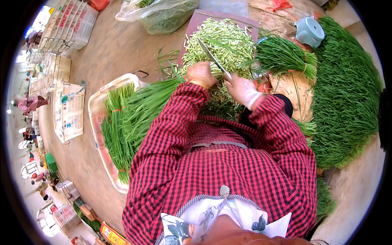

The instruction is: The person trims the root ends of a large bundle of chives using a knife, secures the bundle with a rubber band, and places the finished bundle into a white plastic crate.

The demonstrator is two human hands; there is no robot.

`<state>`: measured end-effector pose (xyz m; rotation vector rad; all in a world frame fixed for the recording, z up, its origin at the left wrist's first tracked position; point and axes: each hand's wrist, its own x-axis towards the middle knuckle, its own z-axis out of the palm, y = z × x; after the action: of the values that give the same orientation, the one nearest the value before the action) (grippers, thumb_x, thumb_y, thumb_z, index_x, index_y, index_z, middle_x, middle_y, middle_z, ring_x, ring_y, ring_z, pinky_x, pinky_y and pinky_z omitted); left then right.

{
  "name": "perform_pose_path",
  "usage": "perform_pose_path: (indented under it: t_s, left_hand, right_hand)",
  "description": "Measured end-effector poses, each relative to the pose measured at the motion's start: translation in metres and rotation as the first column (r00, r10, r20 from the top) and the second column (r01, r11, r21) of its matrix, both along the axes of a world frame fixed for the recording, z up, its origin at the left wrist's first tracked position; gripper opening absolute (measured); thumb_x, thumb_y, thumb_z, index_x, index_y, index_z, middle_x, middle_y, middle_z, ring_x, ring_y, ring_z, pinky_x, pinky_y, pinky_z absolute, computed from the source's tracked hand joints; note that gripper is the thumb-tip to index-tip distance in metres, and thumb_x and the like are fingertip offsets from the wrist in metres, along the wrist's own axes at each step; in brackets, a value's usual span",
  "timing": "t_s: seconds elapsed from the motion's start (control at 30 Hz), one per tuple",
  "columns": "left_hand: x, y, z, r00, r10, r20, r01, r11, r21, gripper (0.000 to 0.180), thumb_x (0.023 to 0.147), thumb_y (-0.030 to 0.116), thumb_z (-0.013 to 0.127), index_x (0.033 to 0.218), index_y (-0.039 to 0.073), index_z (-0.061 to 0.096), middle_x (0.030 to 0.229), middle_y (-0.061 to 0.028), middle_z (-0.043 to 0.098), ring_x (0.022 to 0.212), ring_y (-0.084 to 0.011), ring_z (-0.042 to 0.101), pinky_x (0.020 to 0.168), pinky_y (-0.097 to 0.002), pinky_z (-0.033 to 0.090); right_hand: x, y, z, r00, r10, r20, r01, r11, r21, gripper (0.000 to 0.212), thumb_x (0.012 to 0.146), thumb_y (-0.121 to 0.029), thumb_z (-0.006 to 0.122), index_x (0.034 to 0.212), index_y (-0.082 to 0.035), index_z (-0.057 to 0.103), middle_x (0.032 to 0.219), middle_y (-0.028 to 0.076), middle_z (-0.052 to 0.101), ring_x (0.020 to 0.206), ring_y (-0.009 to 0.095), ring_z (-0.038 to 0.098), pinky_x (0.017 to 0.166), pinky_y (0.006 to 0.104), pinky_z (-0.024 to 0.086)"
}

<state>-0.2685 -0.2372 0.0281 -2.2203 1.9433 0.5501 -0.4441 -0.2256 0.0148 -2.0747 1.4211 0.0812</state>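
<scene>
The right hand (243,90) is clamped on a knife (213,58) at the near edge of a reddish-brown board (197,18), and the blade slants up and leftward over the board. The left hand (201,75) is also at the board's near edge, left of the right hand and close to it but apart. It is curled, with its fingers tucked out of sight, so I cannot tell what they grip. Chopped pieces (222,41), pale and green, cover most of the board. Long green stalks (153,100) stretch toward the left wrist from a white crate (93,110) to the left of the board. Just right of the board lies a tied bunch (283,53), with a light blue stool (309,32) farther right and a large heap of greens (347,98) at the far right of it. Near the board's far left corner sits a clear plastic bag (167,18), and well left of the board stands a white basket (68,116)
</scene>
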Motion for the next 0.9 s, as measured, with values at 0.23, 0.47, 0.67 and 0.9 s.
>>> perform_pose_path:
  t_s: [0.23,0.47,0.67,0.9]
  left_hand:
    - [-0.003,0.003,-0.001,1.000,-0.003,-0.027,0.002,0.999,-0.032,0.048,0.065,0.037,0.077,0.102,0.008,0.071,0.103,-0.0156,0.071,0.096,-0.0314,0.069,0.083,-0.0410,0.054]
    - [0.017,0.005,-0.006,0.991,-0.007,-0.132,-0.001,0.998,-0.060,0.066,0.063,0.044,0.079,0.114,0.005,0.063,0.105,-0.0190,0.069,0.100,-0.0361,0.066,0.090,-0.0436,0.051]
    - [0.041,0.052,0.109,0.937,-0.293,-0.188,0.132,0.799,-0.586,0.058,0.064,0.037,0.081,0.112,0.008,0.065,0.107,-0.0145,0.067,0.100,-0.0340,0.063,0.088,-0.0436,0.050]
    - [0.015,0.111,0.176,0.758,-0.628,0.175,0.561,0.491,-0.667,0.080,0.063,0.018,0.077,0.138,0.014,0.050,0.142,-0.0136,0.048,0.128,-0.0308,0.049,0.107,-0.0490,0.037]
  right_hand:
    - [-0.016,0.027,-0.022,0.996,-0.085,0.039,0.084,0.996,0.011,0.040,0.096,-0.037,0.051,0.114,-0.001,0.050,0.087,0.026,0.067,0.081,0.043,0.067,0.074,0.0528,0.052]
    - [0.011,0.012,-0.075,0.991,-0.118,0.068,0.124,0.988,-0.095,0.040,0.096,-0.040,0.051,0.111,-0.003,0.049,0.081,0.023,0.069,0.077,0.041,0.068,0.069,0.0508,0.052]
    - [0.000,-0.016,-0.030,1.000,0.000,0.006,-0.001,0.992,0.128,0.054,0.096,-0.054,0.040,0.114,-0.008,0.062,0.100,0.022,0.068,0.099,0.039,0.065,0.090,0.0484,0.047]
    - [0.001,0.008,0.078,0.143,-0.744,0.652,-0.430,0.547,0.718,0.048,0.098,-0.043,0.053,0.123,-0.003,0.059,0.112,0.010,0.069,0.102,0.022,0.067,0.090,0.0355,0.054]
